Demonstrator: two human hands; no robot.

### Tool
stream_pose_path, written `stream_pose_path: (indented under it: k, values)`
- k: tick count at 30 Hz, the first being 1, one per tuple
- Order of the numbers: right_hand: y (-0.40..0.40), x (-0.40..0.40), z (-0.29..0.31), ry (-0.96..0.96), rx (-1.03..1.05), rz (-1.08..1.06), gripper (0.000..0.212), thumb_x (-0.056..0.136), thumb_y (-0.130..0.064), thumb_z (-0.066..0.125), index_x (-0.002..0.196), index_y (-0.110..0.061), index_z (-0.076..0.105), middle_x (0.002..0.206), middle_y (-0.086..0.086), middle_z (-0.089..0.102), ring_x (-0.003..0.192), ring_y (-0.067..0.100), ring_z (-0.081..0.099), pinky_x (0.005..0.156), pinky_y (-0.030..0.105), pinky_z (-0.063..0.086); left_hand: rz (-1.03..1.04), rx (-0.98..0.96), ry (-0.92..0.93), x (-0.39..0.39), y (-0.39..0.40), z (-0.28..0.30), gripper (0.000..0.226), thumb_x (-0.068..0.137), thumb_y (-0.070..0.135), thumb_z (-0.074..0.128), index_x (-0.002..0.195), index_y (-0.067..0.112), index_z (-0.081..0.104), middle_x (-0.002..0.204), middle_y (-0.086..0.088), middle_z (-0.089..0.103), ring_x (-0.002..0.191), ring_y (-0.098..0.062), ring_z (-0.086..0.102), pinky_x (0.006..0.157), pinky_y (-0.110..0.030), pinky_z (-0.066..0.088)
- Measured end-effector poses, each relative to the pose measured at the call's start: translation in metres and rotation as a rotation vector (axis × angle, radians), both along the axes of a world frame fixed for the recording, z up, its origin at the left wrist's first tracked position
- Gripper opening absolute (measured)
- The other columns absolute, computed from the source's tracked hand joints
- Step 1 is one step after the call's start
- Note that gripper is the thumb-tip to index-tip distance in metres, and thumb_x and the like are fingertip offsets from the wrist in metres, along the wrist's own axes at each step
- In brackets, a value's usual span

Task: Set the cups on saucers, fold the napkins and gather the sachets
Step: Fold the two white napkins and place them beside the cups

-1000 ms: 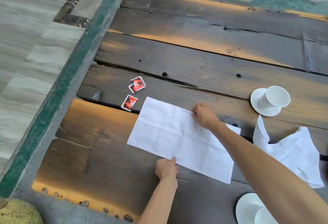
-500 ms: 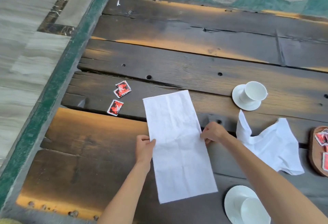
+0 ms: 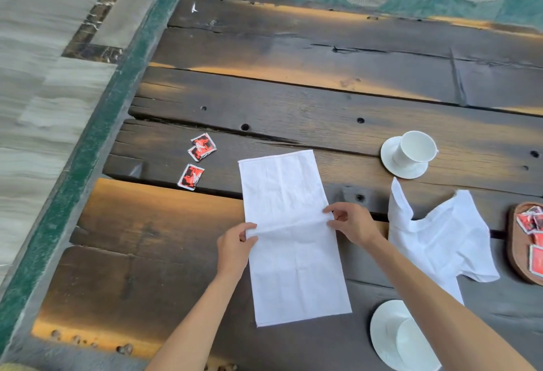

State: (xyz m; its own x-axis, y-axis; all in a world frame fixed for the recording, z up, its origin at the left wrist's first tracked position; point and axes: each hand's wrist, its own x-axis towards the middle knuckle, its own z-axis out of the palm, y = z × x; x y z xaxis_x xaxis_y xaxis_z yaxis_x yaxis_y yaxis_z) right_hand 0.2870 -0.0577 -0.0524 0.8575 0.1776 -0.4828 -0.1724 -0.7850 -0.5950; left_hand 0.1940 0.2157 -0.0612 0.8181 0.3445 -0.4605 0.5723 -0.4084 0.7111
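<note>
My long white cloth napkin (image 3: 289, 232) lies lengthwise on the dark plank desk (image 3: 293, 106), laid flat for a fold across its middle. My left hand (image 3: 235, 248) pinches its left edge and my right hand (image 3: 351, 223) its right edge, fingers curled on the cloth. A crumpled white napkin (image 3: 440, 238) waits right; three red sachets (image 3: 197, 159) lie loose left.

a long folded white napkin (image 3: 293, 241) lies on the dark plank table (image 3: 293, 106). the left hand (image 3: 235, 248) pinches its left edge, the right hand (image 3: 354, 223) its right edge. 3 red sachets (image 3: 197, 162) lie to the left. a cup on a saucer (image 3: 407, 154) stands beyond a crumpled napkin (image 3: 440, 238).
</note>
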Motion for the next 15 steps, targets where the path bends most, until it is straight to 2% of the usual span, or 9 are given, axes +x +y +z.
stream_pose_path:
  k: [2,4,6,8,11,13,15]
  values:
    - [0.001,-0.002,0.006,-0.031,0.003,-0.035,0.019,0.079,-0.016,0.075,0.095,-0.027,0.076,0.075,-0.007,0.066,0.067,0.003,0.057,0.066,0.019,0.041,0.01,0.05,-0.038,0.001,0.001,0.003,0.019,0.085,0.01,0.071,0.1,0.022,0.073,0.083,0.009,0.062,0.078,-0.006,0.056,0.065,-0.006,0.039]
    - [0.002,-0.003,0.012,-0.075,0.0,-0.052,0.015,0.08,-0.018,0.076,0.093,-0.024,0.078,0.076,-0.005,0.07,0.067,0.002,0.058,0.064,0.016,0.04,0.029,0.09,-0.078,0.003,0.001,0.007,0.015,0.085,0.011,0.072,0.095,0.022,0.074,0.084,0.009,0.063,0.08,-0.008,0.058,0.068,-0.01,0.042]
    - [0.004,-0.004,0.021,-0.124,0.001,-0.049,0.012,0.081,-0.019,0.075,0.092,-0.021,0.079,0.077,-0.007,0.072,0.069,0.0,0.059,0.063,0.011,0.04,0.035,0.122,-0.128,0.004,0.001,0.014,0.012,0.085,0.011,0.073,0.09,0.022,0.074,0.082,0.013,0.063,0.083,-0.009,0.059,0.071,-0.016,0.046]
    - [0.004,-0.004,0.03,-0.182,0.011,-0.023,0.01,0.082,-0.018,0.074,0.09,-0.019,0.079,0.079,-0.008,0.072,0.071,0.002,0.06,0.067,0.015,0.042,0.024,0.152,-0.179,0.005,0.001,0.022,0.01,0.085,0.012,0.073,0.087,0.021,0.074,0.081,0.019,0.059,0.084,-0.008,0.058,0.072,-0.019,0.048]
    - [0.003,-0.002,0.046,-0.274,0.022,0.009,0.008,0.083,-0.017,0.073,0.088,-0.018,0.079,0.079,-0.012,0.068,0.082,0.012,0.057,0.077,0.026,0.04,-0.008,0.159,-0.242,0.008,0.007,0.035,0.008,0.085,0.013,0.071,0.085,0.02,0.073,0.088,0.011,0.057,0.082,-0.006,0.057,0.07,-0.01,0.044]
    - [0.002,0.002,0.055,-0.323,0.012,0.009,0.007,0.084,-0.017,0.072,0.087,-0.017,0.078,0.08,-0.009,0.064,0.085,0.014,0.053,0.076,0.025,0.034,-0.052,0.169,-0.288,0.014,0.012,0.047,0.006,0.085,0.011,0.072,0.085,0.017,0.074,0.093,0.008,0.058,0.083,-0.004,0.056,0.067,-0.005,0.041]
    - [0.001,0.007,0.066,-0.361,0.012,-0.002,0.006,0.084,-0.016,0.071,0.087,-0.015,0.076,0.086,-0.005,0.062,0.084,0.013,0.051,0.072,0.022,0.03,-0.106,0.191,-0.341,0.024,0.015,0.062,0.006,0.084,0.009,0.071,0.086,0.014,0.074,0.095,0.009,0.061,0.087,-0.007,0.056,0.07,-0.008,0.041]
